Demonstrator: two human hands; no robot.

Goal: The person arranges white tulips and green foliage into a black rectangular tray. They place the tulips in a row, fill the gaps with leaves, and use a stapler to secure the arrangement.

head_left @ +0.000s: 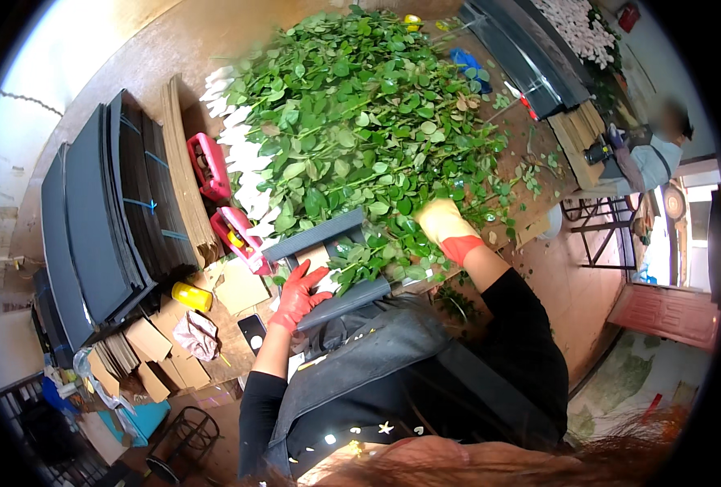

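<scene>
Leafy stems [360,130] block the way ahead; stacked boards [92,219] obstruct left.

Left hand [299,296] red-gloved, back up, fingers parted, pointing forward and to the right. Left forearm [271,351] bare at the wrist end, black-sleeved behind, angled ahead. Right hand [440,220] pale-yellow-gloved, farther forward; finger pose washed out. Right wrist [460,248] red-covered. Right forearm [485,268] slanting inward, elbow bent

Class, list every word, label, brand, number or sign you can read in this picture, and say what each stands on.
No text can be read anywhere in this view.
Yellow plastic cylinder: any print is too small to read.
Black rectangular phone: no readable characters.
Green leafy stems: no readable labels.
</scene>
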